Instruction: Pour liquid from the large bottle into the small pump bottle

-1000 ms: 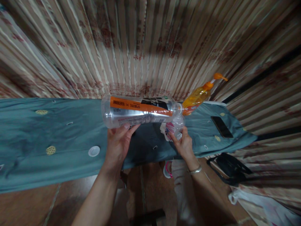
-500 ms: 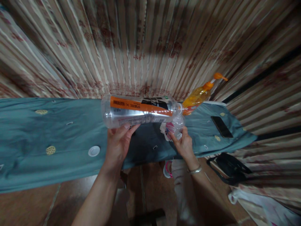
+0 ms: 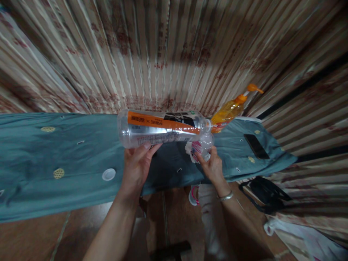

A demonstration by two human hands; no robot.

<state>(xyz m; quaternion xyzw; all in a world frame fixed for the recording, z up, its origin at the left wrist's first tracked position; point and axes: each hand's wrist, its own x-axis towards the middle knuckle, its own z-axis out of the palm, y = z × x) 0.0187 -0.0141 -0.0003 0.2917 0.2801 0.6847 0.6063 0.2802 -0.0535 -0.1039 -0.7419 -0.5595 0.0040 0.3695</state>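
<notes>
My left hand (image 3: pixel 137 163) grips a large clear plastic bottle (image 3: pixel 163 128) from below. The bottle lies nearly level in the air, its orange and silver label facing me and its uncapped-looking mouth pointing right. In my right hand (image 3: pixel 213 165) is a smaller clear plastic bottle (image 3: pixel 207 141), partly hidden by the fingers. Its top sits just under the large bottle's mouth; whether the two touch I cannot tell. A pink and white patch (image 3: pixel 196 148), perhaps a label or wrapper, shows beside my right fingers. Any liquid inside the large bottle is hard to make out.
An orange pump bottle (image 3: pixel 227 112) stands behind my right hand. A white round lid (image 3: pixel 108 174) lies left on the teal cloth (image 3: pixel 84 152). A black phone (image 3: pixel 256 146) rests at the right. Below are a black bag (image 3: pixel 265 192) and a pleated curtain (image 3: pixel 152 54) hangs behind.
The large bottle has shifted very slightly to the right. Both hands keep their grips, and everything else stays in place.
</notes>
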